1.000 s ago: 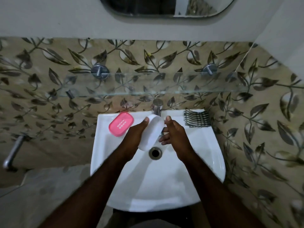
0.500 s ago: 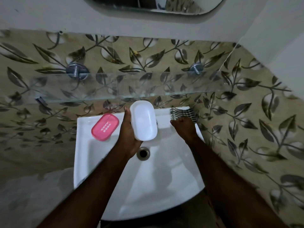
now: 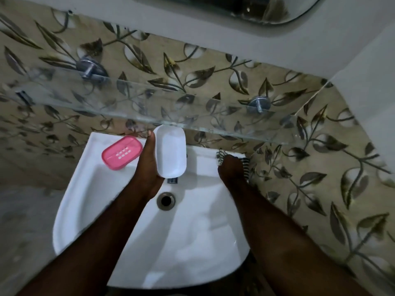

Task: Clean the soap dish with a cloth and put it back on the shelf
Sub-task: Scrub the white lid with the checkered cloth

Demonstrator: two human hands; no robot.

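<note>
You are holding the dish (image 3: 170, 152) over the back of the sink (image 3: 74, 199), just under the shelf (image 3: 192, 112) edge, hollow up, long axis pointing away toward the wall. Your left hand (image 3: 147, 165) is gripping its left side. Your right hand (image 3: 232, 169) is lying on the cloth (image 3: 246, 164), and I cannot tell whether it is gripping. Wiping and shelving both seem left to do.
</note>
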